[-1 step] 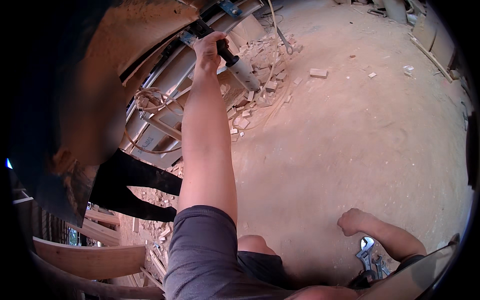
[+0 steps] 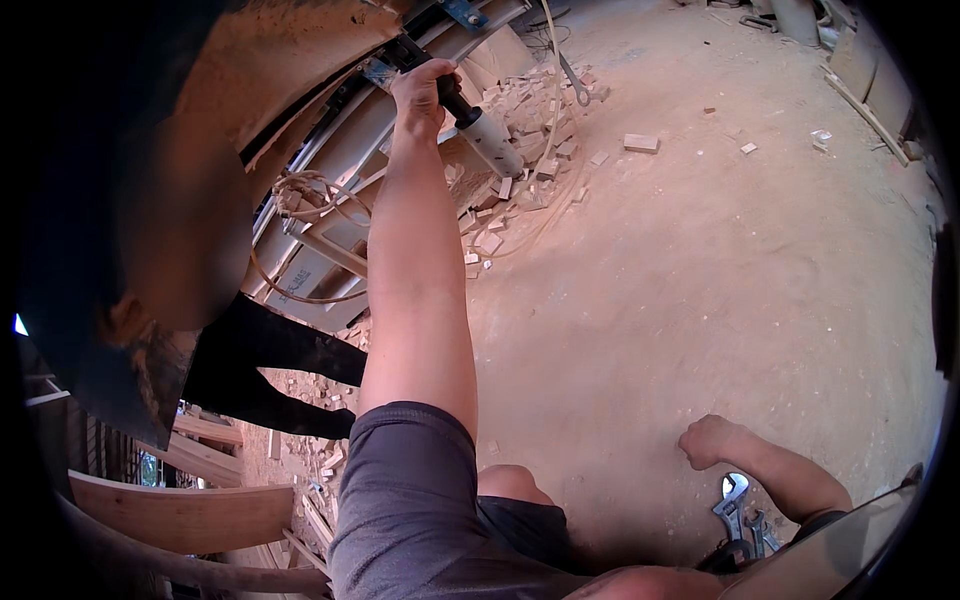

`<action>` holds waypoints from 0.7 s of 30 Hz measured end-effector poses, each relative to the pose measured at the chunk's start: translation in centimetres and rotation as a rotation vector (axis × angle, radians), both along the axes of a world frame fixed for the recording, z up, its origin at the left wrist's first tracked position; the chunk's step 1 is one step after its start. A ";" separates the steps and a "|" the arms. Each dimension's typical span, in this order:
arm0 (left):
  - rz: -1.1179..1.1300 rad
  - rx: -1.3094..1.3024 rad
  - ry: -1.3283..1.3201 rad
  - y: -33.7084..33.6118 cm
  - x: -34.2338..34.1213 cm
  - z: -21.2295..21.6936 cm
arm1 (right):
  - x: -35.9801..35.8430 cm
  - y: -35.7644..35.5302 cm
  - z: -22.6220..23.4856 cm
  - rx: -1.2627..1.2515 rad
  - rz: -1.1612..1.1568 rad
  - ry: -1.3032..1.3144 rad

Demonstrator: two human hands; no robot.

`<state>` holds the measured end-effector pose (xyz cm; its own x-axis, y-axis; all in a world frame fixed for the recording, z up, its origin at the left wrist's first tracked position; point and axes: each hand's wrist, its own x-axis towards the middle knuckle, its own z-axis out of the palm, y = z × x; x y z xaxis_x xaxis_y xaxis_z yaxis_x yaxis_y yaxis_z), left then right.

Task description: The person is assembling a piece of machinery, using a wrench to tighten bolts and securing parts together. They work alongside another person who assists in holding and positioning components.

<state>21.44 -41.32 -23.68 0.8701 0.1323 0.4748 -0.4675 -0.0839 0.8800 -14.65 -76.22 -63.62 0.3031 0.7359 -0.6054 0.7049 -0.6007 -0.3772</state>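
My left hand (image 2: pixel 420 92) reaches far forward at the end of an outstretched bare arm. Its fingers are wrapped round a black cylindrical part on the underside of a machine. Below the hand this part runs into a pale grey cylinder (image 2: pixel 490 142), tilted down to the right. At the lower right my right hand (image 2: pixel 712 441) is closed into a fist above the dusty floor. I cannot make out anything in it. Close beside my right forearm hang an adjustable wrench (image 2: pixel 733 497) and a smaller open-ended wrench (image 2: pixel 757 527).
Wooden offcuts (image 2: pixel 545 165) lie heaped by the machine, with a loose block (image 2: pixel 641 144) nearby. A hose (image 2: pixel 553 70) crosses the heap near a long wrench (image 2: pixel 578 88). At left stand another person's black-clad legs (image 2: pixel 285 355). A curved wooden plank (image 2: pixel 185 512) lies lower left.
Both hands keep their places and closed shape. The view has shifted very slightly.
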 end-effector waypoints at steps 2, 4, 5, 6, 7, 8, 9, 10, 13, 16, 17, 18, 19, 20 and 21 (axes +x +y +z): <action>0.021 0.012 0.018 1.3 0.1 0.2 | 0.3 -0.3 -0.4 0.021 0.007 -0.007; 0.005 0.006 0.043 2.2 -0.3 -0.7 | -0.5 -1.0 -0.3 0.014 0.009 0.002; 0.005 0.001 0.037 2.0 -0.5 -0.6 | -0.3 -1.2 0.1 0.012 0.002 -0.009; 0.007 -0.004 0.030 1.9 -0.8 -0.6 | -0.3 -1.4 0.4 0.010 -0.003 -0.020; 0.012 -0.009 0.024 1.9 -1.2 -0.4 | -0.4 -1.5 0.6 0.016 -0.012 -0.022; 0.000 0.010 0.042 2.0 -1.8 -0.3 | -0.5 -1.7 0.8 0.014 -0.021 -0.024; -0.007 0.007 0.039 2.0 -2.5 -0.3 | -0.7 -2.0 1.0 0.013 -0.028 -0.026; -0.012 0.004 0.037 2.1 -3.2 -0.4 | -0.9 -2.4 1.2 0.011 -0.017 -0.024; -0.058 0.014 0.043 2.2 -6.2 -0.4 | -1.7 -3.3 0.9 0.032 0.008 -0.043; -0.082 -0.017 0.049 2.2 -9.3 -0.7 | -2.4 -3.7 1.0 0.039 0.018 -0.079; -0.079 -0.028 0.047 2.4 -10.1 -0.6 | -2.3 -3.4 1.3 0.033 0.025 -0.090; -0.093 -0.024 0.047 2.7 -10.5 -0.6 | -2.2 -3.1 1.6 0.026 0.029 -0.101; -0.108 -0.021 0.048 2.8 -10.7 -0.6 | -2.2 -3.0 1.7 0.045 0.027 -0.111; -0.118 -0.013 0.049 3.0 -11.0 -0.4 | -2.1 -2.7 1.8 0.069 0.031 -0.121; -0.107 -0.008 0.046 3.2 -11.1 -0.3 | -2.0 -2.4 1.9 0.093 0.033 -0.130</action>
<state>10.36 -38.08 -23.94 0.9001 0.0412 0.4338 -0.4329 -0.0289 0.9010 -16.60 -78.58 -61.73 0.3495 0.7979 -0.4911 0.7699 -0.5433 -0.3347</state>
